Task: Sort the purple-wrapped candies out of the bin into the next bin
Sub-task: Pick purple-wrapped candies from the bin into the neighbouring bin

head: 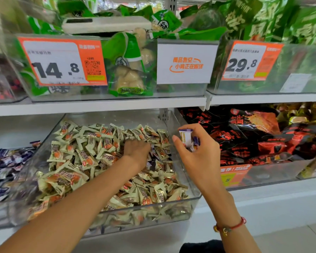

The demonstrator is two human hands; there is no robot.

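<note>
Purple-wrapped candies [189, 139] sit pinched in my right hand [199, 152]; my left hand [137, 150], fingers buried, should dig gently through the bin [193, 196].

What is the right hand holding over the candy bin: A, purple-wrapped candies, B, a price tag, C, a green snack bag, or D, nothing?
A: the right hand pinches a few purple-wrapped candies in its fingers beside the clear bin of cream-wrapped candies.
</note>
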